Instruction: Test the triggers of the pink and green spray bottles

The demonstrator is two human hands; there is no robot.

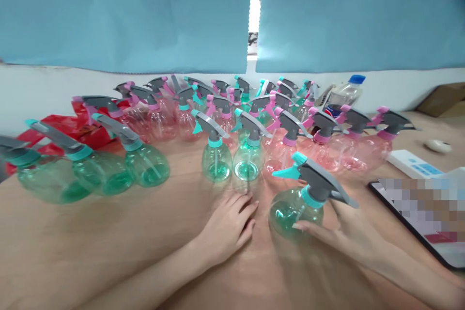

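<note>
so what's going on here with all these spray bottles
A person's right hand holds a green spray bottle by its body; whether its base touches the table is hard to tell. The left hand holds nothing and rests on the table. Other green and pink spray bottles stand beyond the hands, with red plastic at the left.

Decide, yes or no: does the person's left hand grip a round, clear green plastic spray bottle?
No, the left hand rests on the light-brown tabletop, while the right hand grips a turquoise-collared green spray bottle.
</note>
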